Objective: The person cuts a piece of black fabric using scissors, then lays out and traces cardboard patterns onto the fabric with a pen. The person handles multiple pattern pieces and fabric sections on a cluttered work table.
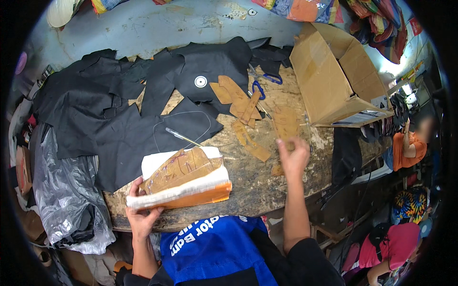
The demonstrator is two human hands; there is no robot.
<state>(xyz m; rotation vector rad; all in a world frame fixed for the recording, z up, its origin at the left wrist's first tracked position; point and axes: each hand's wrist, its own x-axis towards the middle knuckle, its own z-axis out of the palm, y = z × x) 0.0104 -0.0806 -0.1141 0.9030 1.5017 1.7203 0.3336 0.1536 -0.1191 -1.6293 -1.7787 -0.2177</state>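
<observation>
My left hand (141,209) grips the left end of a thick pad with white pages and an orange edge (210,190), fingers behind and thumb in front. A brown card pattern piece (191,164) with purple marks lies on its white top. My right hand (294,155) pinches the near end of another brown pattern piece (286,121) at the middle right of the table. Several more brown pattern pieces (234,95) lie loose just left of it. A pen (182,136) rests on black leather (124,138), close to a pale curved outline drawn there.
Blue-handled scissors (271,77) and a blue-handled tool (258,89) lie behind the pattern pieces. An open cardboard box (329,76) stands at the back right of the worn wooden table (305,178). A clear plastic bag (69,190) hangs at the left; people (408,148) are off to the right.
</observation>
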